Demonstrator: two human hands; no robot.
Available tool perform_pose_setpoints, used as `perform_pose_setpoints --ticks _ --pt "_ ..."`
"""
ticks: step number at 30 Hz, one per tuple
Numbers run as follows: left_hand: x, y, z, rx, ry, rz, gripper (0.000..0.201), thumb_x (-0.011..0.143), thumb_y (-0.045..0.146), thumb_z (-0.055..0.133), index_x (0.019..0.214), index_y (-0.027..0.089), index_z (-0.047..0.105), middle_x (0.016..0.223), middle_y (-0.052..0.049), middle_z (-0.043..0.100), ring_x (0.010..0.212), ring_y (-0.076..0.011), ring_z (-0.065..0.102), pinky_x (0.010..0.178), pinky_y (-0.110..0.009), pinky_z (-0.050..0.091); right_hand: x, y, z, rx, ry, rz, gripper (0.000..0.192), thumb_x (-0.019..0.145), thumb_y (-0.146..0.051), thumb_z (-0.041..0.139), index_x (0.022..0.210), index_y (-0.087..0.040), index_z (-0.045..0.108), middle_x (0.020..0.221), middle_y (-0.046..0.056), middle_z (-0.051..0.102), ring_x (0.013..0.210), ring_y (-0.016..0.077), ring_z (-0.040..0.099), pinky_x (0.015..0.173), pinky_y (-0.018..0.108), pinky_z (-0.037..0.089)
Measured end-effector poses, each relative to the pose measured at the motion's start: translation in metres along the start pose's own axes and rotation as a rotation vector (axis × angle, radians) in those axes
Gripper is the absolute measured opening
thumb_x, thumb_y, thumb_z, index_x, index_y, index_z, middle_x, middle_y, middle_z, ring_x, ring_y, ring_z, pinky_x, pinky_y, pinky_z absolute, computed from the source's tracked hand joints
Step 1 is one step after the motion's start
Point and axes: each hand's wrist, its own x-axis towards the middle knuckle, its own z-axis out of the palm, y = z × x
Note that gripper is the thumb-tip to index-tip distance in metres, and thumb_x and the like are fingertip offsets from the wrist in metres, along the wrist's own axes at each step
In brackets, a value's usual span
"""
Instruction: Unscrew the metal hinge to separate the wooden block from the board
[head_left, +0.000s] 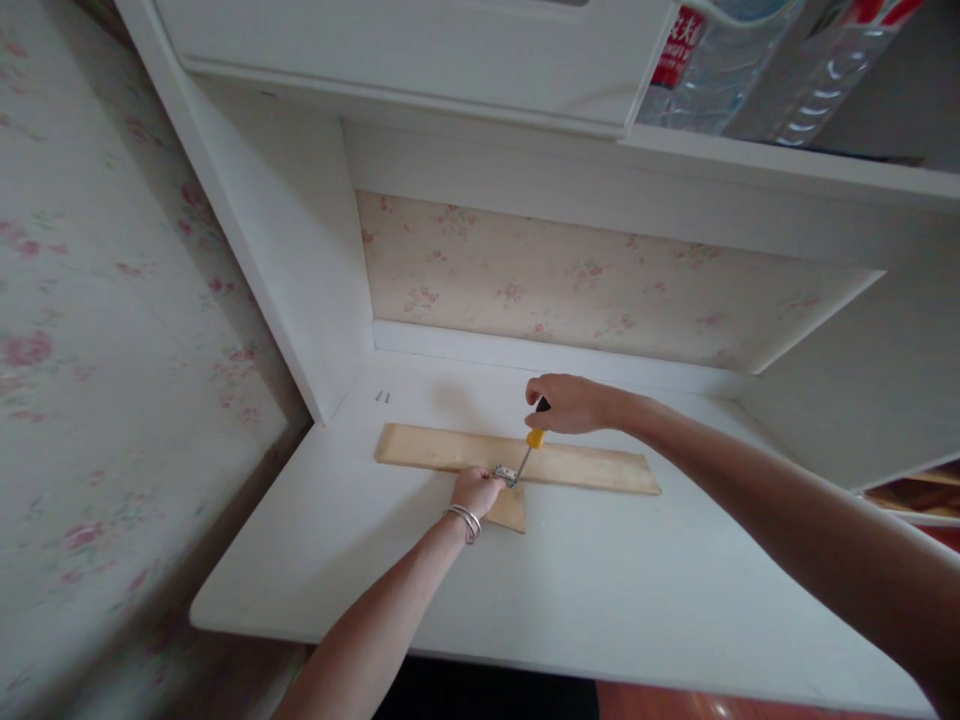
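Observation:
My right hand [574, 402] is wrapped round the handle of a screwdriver [535, 437], yellow and black, its shaft slanting down to a small metal hinge [505, 473]. The hinge lies where a long wooden board [592, 467] meets a shorter wooden piece [510, 508] on its near side. With fingers closed at the hinge's left edge, my left hand [477, 491] pinches it against the wood. The wrist and hand cover part of the short piece. Whether the screwdriver tip sits in a screw is too small to tell.
Two small dark screws [382, 397] lie on the white desk [600, 580], behind the long board's left end. A white side panel [289, 230] rises at the left. Overhead is a shelf with plastic bottles [720, 70] at the right.

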Motion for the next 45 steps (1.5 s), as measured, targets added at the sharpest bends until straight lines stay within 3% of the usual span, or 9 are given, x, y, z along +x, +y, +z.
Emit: perform_pose_setpoints --ticks 6,11,15,20,24,29,34,39,45 --pt "0.004 -0.004 0.001 0.027 -0.007 0.012 0.026 0.06 0.034 0.065 0.047 0.016 0.052 0.044 0.005 0.036 0.048 -0.0089 0.035 0.048 -0.025 0.017 -0.001 0.002 0.0 0.015 0.027 -0.143 0.039 0.067 -0.027 0.061 0.105 -0.02 0.057 0.106 0.009 0.063 0.086 0.0189 0.06 0.066 0.024 0.041" --pt "0.007 -0.007 0.003 0.016 -0.01 0.011 0.025 0.06 0.033 0.064 0.047 0.016 0.052 0.044 0.006 0.034 0.047 -0.0085 0.032 0.048 -0.025 0.017 0.0 -0.002 -0.002 0.042 -0.075 0.058 0.03 0.081 -0.038 0.046 0.099 -0.016 0.058 0.079 0.007 0.067 0.061 0.016 0.061 0.058 0.026 0.041" --pt "0.006 -0.006 0.002 0.02 -0.014 0.013 0.026 0.061 0.033 0.063 0.046 0.016 0.051 0.043 0.006 0.033 0.046 -0.0082 0.03 0.048 -0.025 0.016 0.001 -0.001 -0.005 0.021 -0.02 -0.141 0.034 0.068 -0.027 0.06 0.101 -0.019 0.059 0.096 0.008 0.067 0.081 0.0185 0.062 0.063 0.024 0.041" --pt "0.003 -0.003 0.001 0.024 -0.022 0.039 0.026 0.062 0.033 0.062 0.046 0.016 0.053 0.044 0.006 0.033 0.047 -0.0085 0.031 0.048 -0.025 0.016 0.001 -0.001 -0.011 0.039 -0.185 0.076 0.033 0.082 -0.043 0.047 0.095 -0.016 0.061 0.063 0.006 0.066 0.06 0.0172 0.061 0.056 0.026 0.039" --pt "0.002 -0.002 0.0 0.034 -0.028 0.028 0.025 0.063 0.033 0.062 0.047 0.016 0.054 0.044 0.005 0.033 0.047 -0.0089 0.033 0.048 -0.025 0.017 0.001 -0.001 -0.012 0.01 -0.067 -0.117 0.03 0.072 -0.03 0.058 0.099 -0.019 0.061 0.09 0.007 0.069 0.078 0.0184 0.062 0.06 0.024 0.04" --pt "0.003 -0.002 0.0 0.019 -0.028 0.019 0.024 0.062 0.036 0.064 0.05 0.016 0.059 0.046 0.005 0.036 0.049 -0.0092 0.035 0.049 -0.025 0.018 0.001 0.003 -0.011 0.053 -0.15 0.053 0.033 0.08 -0.038 0.048 0.102 -0.017 0.061 0.066 0.005 0.067 0.062 0.0178 0.062 0.058 0.027 0.041" --pt "0.001 0.001 -0.001 0.013 -0.039 0.019 0.025 0.062 0.036 0.063 0.049 0.017 0.055 0.046 0.005 0.034 0.049 -0.0091 0.033 0.048 -0.025 0.018 0.001 0.008 -0.008 0.021 -0.03 -0.122 0.041 0.068 -0.03 0.062 0.107 -0.021 0.058 0.103 0.008 0.066 0.088 0.0211 0.061 0.064 0.026 0.042" --pt "-0.002 0.004 -0.002 0.033 -0.038 0.01 0.029 0.061 0.037 0.063 0.046 0.017 0.048 0.046 0.005 0.031 0.047 -0.0088 0.03 0.047 -0.025 0.016 0.0 0.008 -0.008 0.09 -0.16 0.113 0.036 0.084 -0.044 0.044 0.101 -0.016 0.058 0.073 0.008 0.067 0.057 0.0172 0.061 0.058 0.028 0.041" --pt "-0.002 0.005 -0.002 0.025 -0.037 0.008 0.028 0.061 0.036 0.063 0.046 0.017 0.048 0.046 0.006 0.031 0.048 -0.0086 0.03 0.048 -0.025 0.017 -0.001 0.007 -0.01 0.068 -0.059 -0.083 0.048 0.066 -0.035 0.066 0.11 -0.02 0.055 0.101 0.01 0.066 0.083 0.0214 0.063 0.063 0.026 0.041"
